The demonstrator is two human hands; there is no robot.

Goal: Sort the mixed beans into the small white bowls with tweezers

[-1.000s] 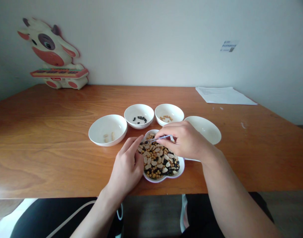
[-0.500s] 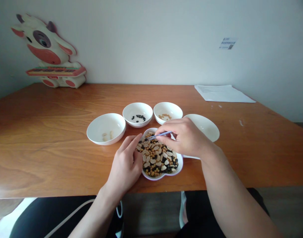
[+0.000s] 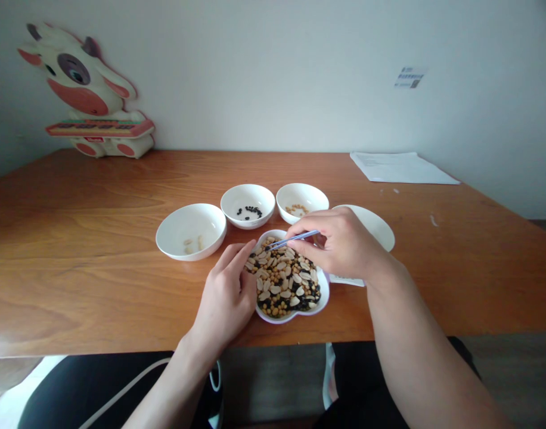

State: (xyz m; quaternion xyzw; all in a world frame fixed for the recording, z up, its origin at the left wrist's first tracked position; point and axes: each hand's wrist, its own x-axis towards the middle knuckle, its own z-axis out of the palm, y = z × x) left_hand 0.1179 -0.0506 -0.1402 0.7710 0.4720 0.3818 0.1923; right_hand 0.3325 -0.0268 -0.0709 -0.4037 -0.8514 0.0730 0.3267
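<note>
My right hand (image 3: 338, 241) pinches a pair of light-blue tweezers (image 3: 295, 238). Their tips reach down to a dark bean at the upper left of a white lobed dish (image 3: 323, 301). Peanut halves (image 3: 285, 294), small yellow beans and black beans lie mixed in this dish. My left hand (image 3: 228, 289) holds the dish's left side, fingers along the rim and thumb by its edge. Part of the dish's upper right is hidden behind my right hand.
Behind the dish stand a bowl with a few peanuts (image 3: 190, 243), a bowl with black beans (image 3: 250, 211) and a bowl with yellow beans (image 3: 297, 208). A white bowl (image 3: 378, 229) is partly covered by my right hand. Papers (image 3: 402, 167) and a cow toy (image 3: 98, 113) lie farther back.
My right hand with the tweezers has shifted slightly right, and the tips have moved a little to the right and up. My left hand stays on the dish.
</note>
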